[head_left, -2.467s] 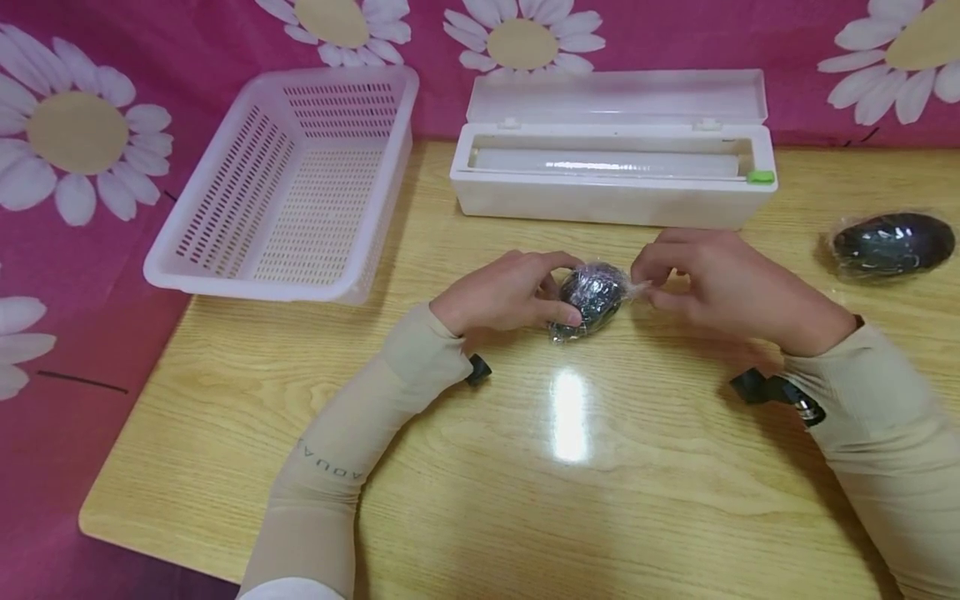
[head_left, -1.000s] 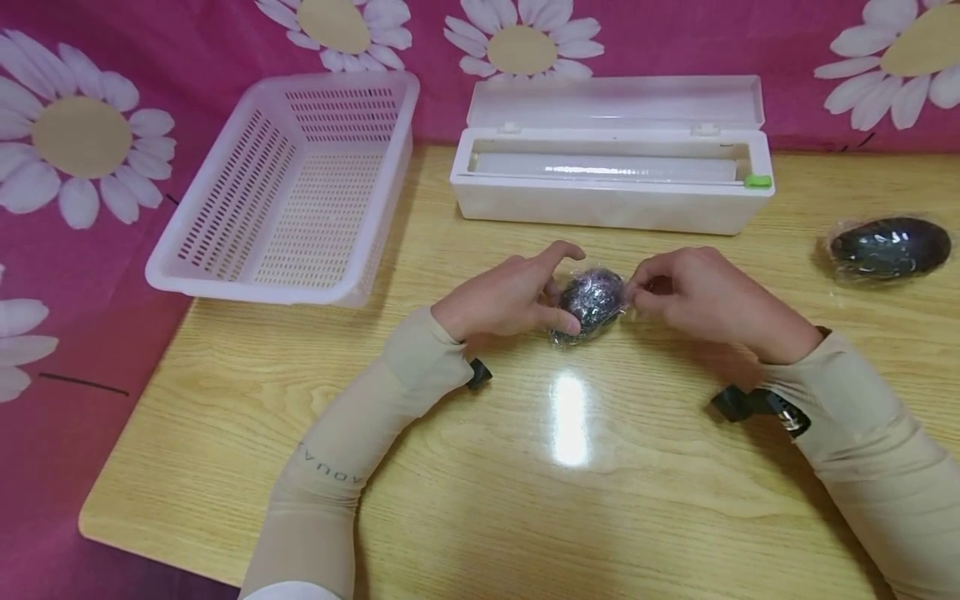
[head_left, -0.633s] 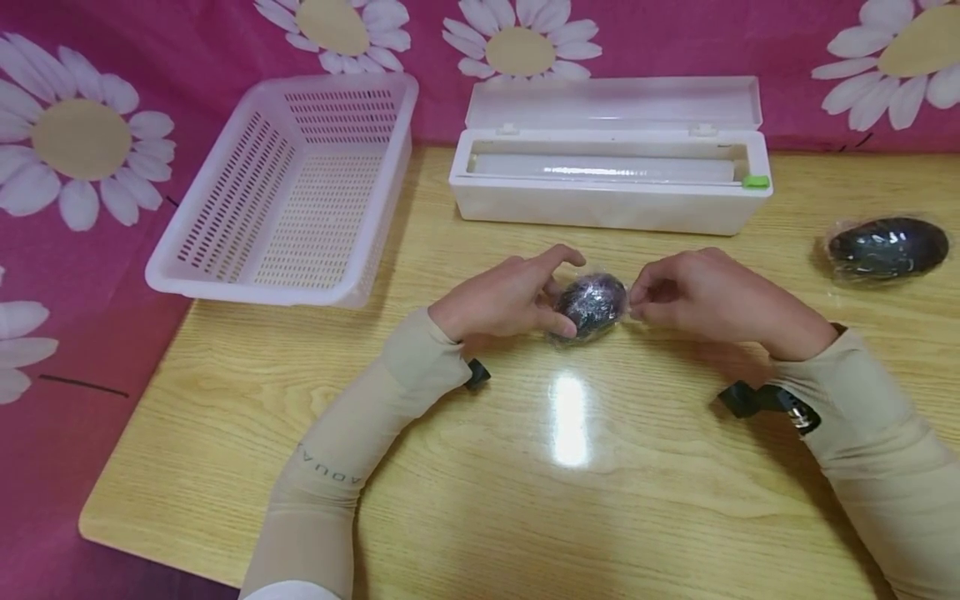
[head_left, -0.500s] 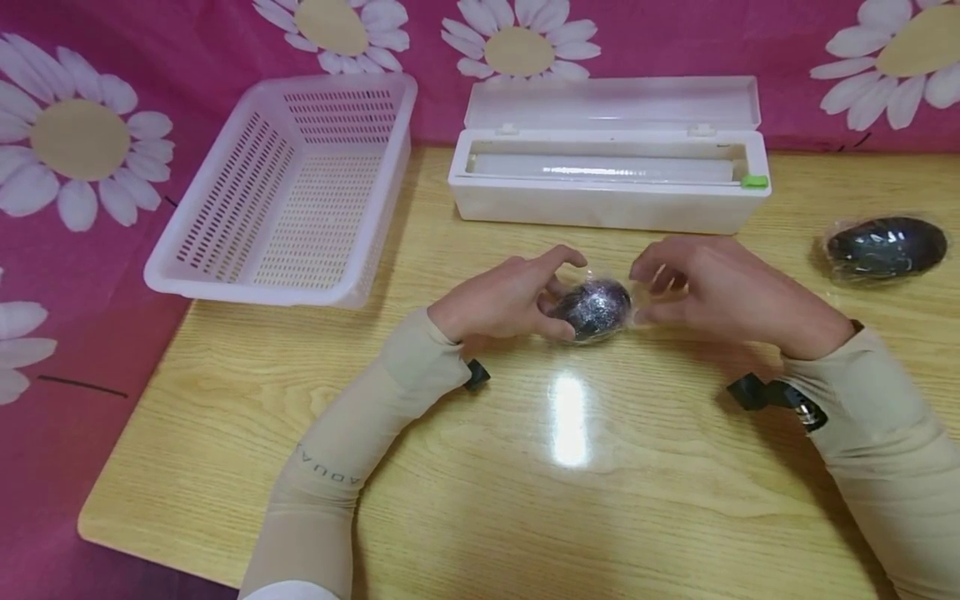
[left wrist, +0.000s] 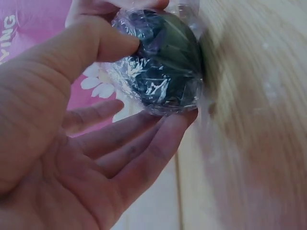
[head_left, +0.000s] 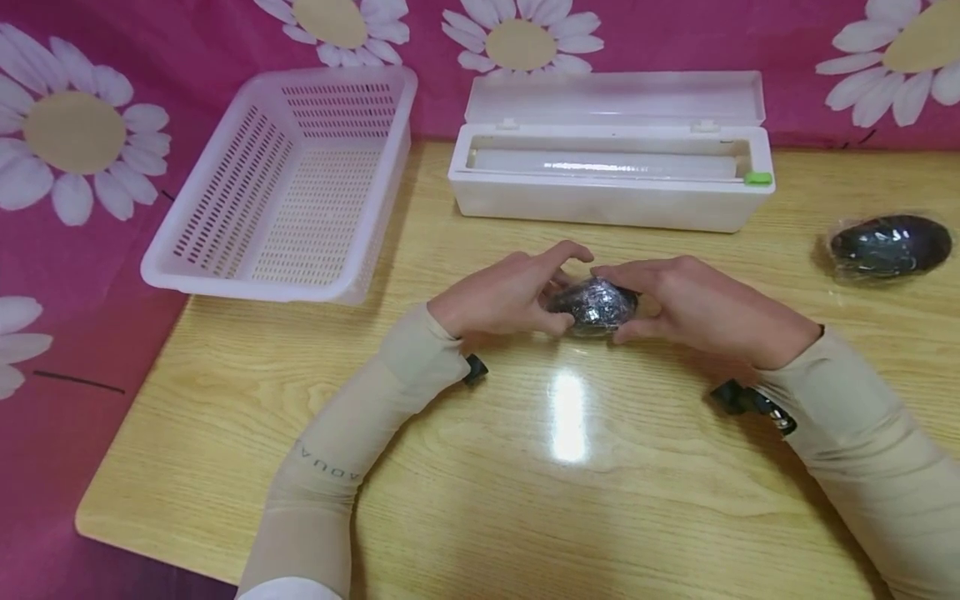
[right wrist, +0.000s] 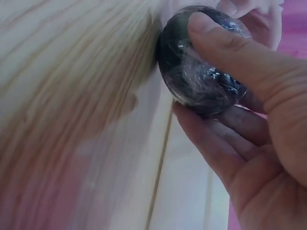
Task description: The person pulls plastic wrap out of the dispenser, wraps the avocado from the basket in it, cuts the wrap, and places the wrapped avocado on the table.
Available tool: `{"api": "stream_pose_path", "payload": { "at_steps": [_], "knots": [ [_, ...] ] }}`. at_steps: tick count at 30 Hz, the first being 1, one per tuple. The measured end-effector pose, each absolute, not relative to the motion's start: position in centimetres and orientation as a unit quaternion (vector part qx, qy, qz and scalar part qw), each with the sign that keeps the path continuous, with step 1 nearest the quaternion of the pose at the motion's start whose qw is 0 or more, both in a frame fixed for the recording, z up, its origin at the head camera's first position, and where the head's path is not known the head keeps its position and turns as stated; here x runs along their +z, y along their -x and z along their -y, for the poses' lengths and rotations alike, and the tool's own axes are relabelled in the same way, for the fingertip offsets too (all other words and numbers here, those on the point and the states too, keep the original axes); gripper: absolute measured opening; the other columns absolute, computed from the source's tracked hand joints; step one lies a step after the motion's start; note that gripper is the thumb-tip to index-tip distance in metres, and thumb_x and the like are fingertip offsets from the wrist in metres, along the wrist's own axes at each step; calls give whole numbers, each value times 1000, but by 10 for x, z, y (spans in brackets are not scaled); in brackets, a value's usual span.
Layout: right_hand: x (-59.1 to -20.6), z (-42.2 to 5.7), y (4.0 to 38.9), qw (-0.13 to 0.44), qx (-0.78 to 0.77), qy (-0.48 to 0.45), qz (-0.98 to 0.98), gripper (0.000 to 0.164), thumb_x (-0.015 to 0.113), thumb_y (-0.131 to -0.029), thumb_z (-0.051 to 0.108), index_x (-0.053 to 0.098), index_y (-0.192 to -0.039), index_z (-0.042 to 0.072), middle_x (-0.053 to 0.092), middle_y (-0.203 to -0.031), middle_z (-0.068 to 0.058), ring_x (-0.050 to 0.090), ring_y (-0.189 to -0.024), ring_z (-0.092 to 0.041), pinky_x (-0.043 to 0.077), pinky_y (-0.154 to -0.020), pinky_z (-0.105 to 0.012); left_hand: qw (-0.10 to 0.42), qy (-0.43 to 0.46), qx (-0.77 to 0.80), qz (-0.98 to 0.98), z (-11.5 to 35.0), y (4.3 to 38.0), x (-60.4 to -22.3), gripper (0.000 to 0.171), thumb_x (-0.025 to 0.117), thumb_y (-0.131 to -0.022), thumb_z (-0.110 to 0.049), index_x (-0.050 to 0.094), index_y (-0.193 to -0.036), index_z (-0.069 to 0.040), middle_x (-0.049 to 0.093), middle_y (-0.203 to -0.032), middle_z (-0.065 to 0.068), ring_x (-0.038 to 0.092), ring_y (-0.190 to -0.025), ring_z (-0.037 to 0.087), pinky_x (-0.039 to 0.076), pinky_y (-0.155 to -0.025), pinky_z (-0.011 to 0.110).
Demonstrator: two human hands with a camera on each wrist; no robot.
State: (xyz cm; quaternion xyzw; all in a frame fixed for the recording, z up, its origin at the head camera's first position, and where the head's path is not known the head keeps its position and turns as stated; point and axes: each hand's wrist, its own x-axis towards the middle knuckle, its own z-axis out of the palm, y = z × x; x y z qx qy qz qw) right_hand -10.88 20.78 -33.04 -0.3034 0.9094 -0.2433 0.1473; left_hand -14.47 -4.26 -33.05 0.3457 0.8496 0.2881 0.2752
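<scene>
A dark, glossy oval item in crinkled cling film (head_left: 600,305) lies on the wooden table in front of me. My left hand (head_left: 501,297) holds its left end, thumb on the near side and fingers round the far side. My right hand (head_left: 693,308) grips the right end in the same way. In the left wrist view the dark oval item (left wrist: 168,62) looks dark green under the shiny wrap, with loose film sticking out at its edge. The right wrist view has the thumb laid across the oval item (right wrist: 192,81) and fingertips beneath it.
Behind my hands stands a white cling film dispenser (head_left: 600,202), lid up, with a film roll (head_left: 600,163) inside. A second film-wrapped dark oval item (head_left: 892,246) lies at the right. A white slotted basket (head_left: 247,285) stands at the back left, before a pink flowered cloth (head_left: 435,100).
My right hand first pinched a twisted tail of film at the item's right end, then let go and closed round that end. The oval has turned to lie more level; my left hand stayed.
</scene>
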Motion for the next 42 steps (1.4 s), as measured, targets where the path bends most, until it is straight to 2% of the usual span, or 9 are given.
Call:
{"api": "stream_pose_path", "payload": {
  "at_steps": [3,6,11,20,23,27,29,35,42],
  "knots": [
    [-331,-208,109,140,-226,309,-913,73,85,-85,32,55,-149,13,69,-137,-3,70,-113,-15,59,-98,-44,239,-363,273,-859,41,142,-327,63,69,-93,-17,44,-150,-20,63,-144,4,65,-118,12,51,-106,29],
    [-333,-208,110,143,-224,311,-912,69,85,-87,29,56,-147,10,71,-130,-4,70,-109,-16,60,-95,-42,188,-406,254,-857,39,137,-324,54,68,-97,-16,53,-148,-22,61,-144,0,59,-125,11,49,-109,27],
    [-336,-206,112,154,-217,306,-914,59,83,-89,27,60,-138,6,70,-119,-6,67,-103,-15,60,-90,-41,145,-452,225,-851,38,131,-322,51,66,-99,-15,56,-150,-18,60,-150,2,57,-137,14,45,-117,29],
    [-337,-209,113,150,-229,309,-911,54,84,-87,32,63,-134,16,72,-111,5,66,-98,-7,58,-90,-36,151,-420,218,-868,35,131,-325,52,66,-96,-16,56,-146,-13,63,-143,2,59,-126,11,48,-111,28],
    [-338,-209,112,134,-230,316,-911,44,84,-88,29,65,-126,18,73,-107,6,66,-96,-6,58,-89,-35,138,-415,217,-873,31,130,-327,48,67,-98,-27,59,-143,-12,67,-137,1,63,-120,11,51,-107,27],
    [-340,-208,111,117,-227,321,-912,34,82,-90,29,66,-117,18,72,-101,6,66,-93,-6,59,-88,-35,115,-402,219,-882,25,127,-331,48,65,-100,-48,61,-134,-14,71,-121,-2,66,-101,9,55,-91,26],
    [-340,-207,111,117,-224,318,-914,33,81,-90,32,66,-116,18,71,-100,6,65,-91,-7,58,-86,-34,112,-390,225,-886,23,125,-332,50,63,-100,-52,60,-132,-14,72,-116,-2,65,-96,8,55,-85,27],
    [-338,-207,112,120,-220,313,-916,36,81,-90,36,67,-117,17,73,-100,5,66,-90,-7,58,-84,-34,95,-375,222,-895,21,123,-333,53,64,-100,-48,59,-142,-15,72,-129,0,66,-105,9,57,-90,30],
    [-329,-213,111,121,-213,297,-923,37,82,-88,33,74,-119,15,76,-102,5,66,-86,-6,58,-79,-34,101,-362,194,-906,19,122,-332,55,63,-100,-52,61,-142,-16,69,-138,2,67,-114,11,57,-93,30]
  ]
}}
